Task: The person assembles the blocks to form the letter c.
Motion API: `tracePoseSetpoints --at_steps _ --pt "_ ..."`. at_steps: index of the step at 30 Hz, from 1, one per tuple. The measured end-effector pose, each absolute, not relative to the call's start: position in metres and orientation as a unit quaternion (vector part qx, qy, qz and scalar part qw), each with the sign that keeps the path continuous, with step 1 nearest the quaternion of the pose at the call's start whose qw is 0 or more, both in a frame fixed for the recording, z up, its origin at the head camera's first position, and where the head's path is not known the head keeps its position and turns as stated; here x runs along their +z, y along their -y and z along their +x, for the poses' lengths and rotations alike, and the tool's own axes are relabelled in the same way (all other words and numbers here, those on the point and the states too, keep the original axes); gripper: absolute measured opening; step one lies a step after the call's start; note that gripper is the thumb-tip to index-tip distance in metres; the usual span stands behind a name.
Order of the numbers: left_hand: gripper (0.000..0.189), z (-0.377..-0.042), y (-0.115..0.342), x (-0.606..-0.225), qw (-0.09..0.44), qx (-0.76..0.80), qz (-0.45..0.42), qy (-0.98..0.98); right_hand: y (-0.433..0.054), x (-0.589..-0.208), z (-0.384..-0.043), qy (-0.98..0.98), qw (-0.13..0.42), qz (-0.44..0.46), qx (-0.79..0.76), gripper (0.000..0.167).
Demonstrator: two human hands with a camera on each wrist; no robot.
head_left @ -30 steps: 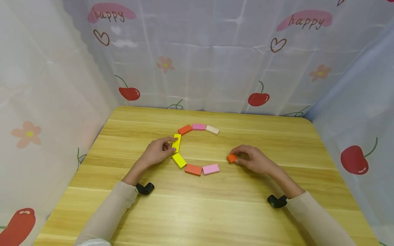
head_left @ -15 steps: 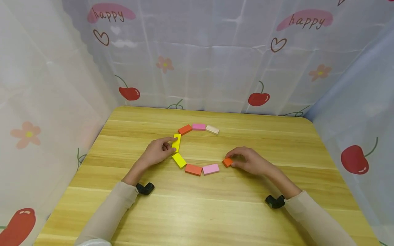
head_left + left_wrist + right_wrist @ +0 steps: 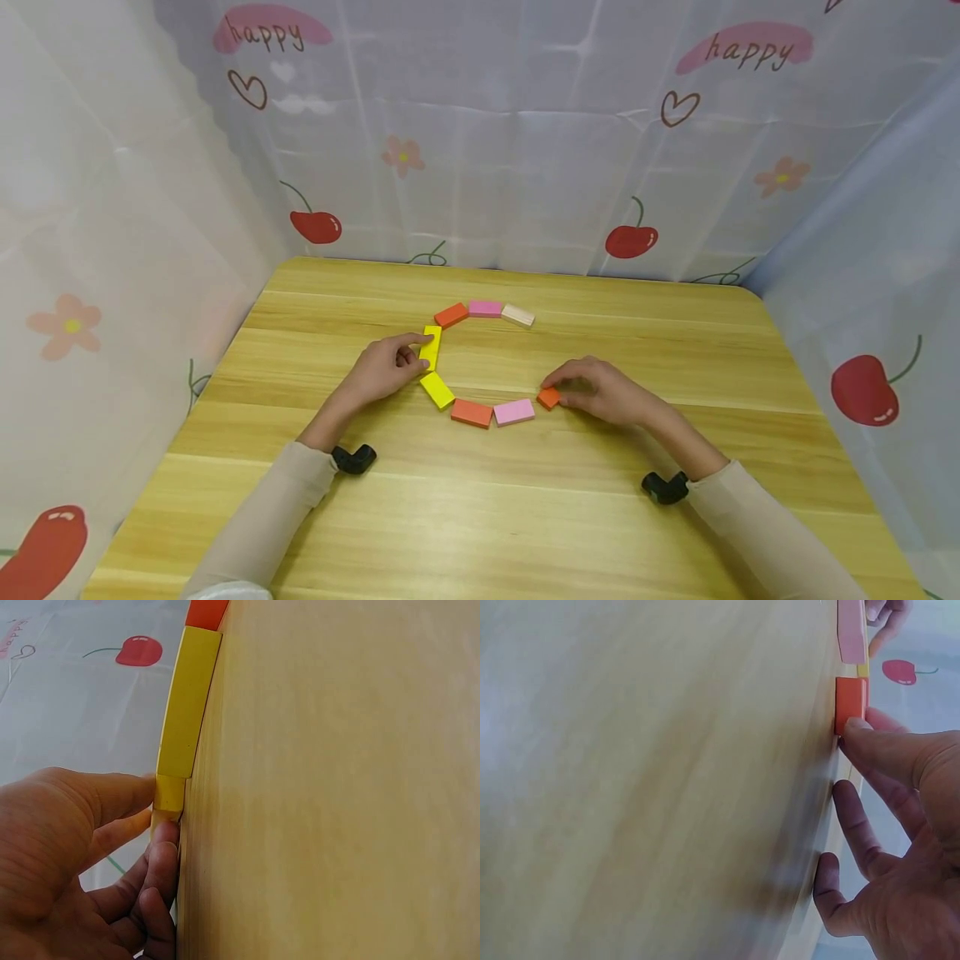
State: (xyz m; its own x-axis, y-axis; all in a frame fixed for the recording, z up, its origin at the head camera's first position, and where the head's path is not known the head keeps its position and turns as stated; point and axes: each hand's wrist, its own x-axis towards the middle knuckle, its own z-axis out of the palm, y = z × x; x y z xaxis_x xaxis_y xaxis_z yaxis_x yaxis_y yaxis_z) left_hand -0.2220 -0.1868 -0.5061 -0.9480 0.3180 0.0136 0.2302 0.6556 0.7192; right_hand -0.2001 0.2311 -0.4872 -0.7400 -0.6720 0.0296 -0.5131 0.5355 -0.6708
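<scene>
Thumb and forefinger of my left hand (image 3: 381, 367) pinch the ends of a yellow block (image 3: 432, 352) on the left of a curved row. A second yellow block (image 3: 437, 391) adjoins its near end, followed by a red-orange block (image 3: 471, 413) and a pink block (image 3: 513, 412). My right hand (image 3: 609, 392) pinches an orange block (image 3: 549, 399) just right of that pink one, low at the tabletop. In the right wrist view a small gap separates the orange block (image 3: 849, 703) from the pink block (image 3: 850, 634). The other right fingers are spread.
The row's far side holds another red-orange block (image 3: 452, 316), a pink block (image 3: 484, 309) and a plain wood block (image 3: 518, 316). All lie on a wooden table (image 3: 480, 517), with printed curtains (image 3: 495, 167) behind and at both sides. Black wrist pieces (image 3: 354, 460) hang below both wrists.
My right hand has carried the orange block left and slightly nearer, up close to the pink block's right end. The left hand stays on the yellow block.
</scene>
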Motion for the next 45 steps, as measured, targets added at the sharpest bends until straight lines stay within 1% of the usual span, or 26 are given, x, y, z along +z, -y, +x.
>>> tracePoseSetpoints --at_steps 14,24,36,40,45 --pt "0.045 -0.221 0.187 -0.503 0.057 0.388 0.15 -0.907 -0.225 -0.486 -0.2 -0.87 0.101 -0.35 -0.333 0.033" --pt "0.045 -0.222 0.187 -0.505 0.06 0.385 0.148 -0.909 -0.22 -0.485 -0.199 -0.87 0.114 -0.346 -0.332 0.033" --pt "0.045 -0.222 0.187 -0.503 0.057 0.384 0.149 -0.91 -0.219 -0.487 -0.202 -0.867 0.117 -0.349 -0.336 0.034" --pt "0.045 -0.222 0.187 -0.504 0.06 0.382 0.148 -0.91 -0.221 -0.489 -0.202 -0.864 0.115 -0.35 -0.343 0.038" --pt "0.045 -0.222 0.187 -0.505 0.061 0.381 0.15 -0.91 -0.222 -0.492 -0.201 -0.867 0.115 -0.332 -0.354 0.048"
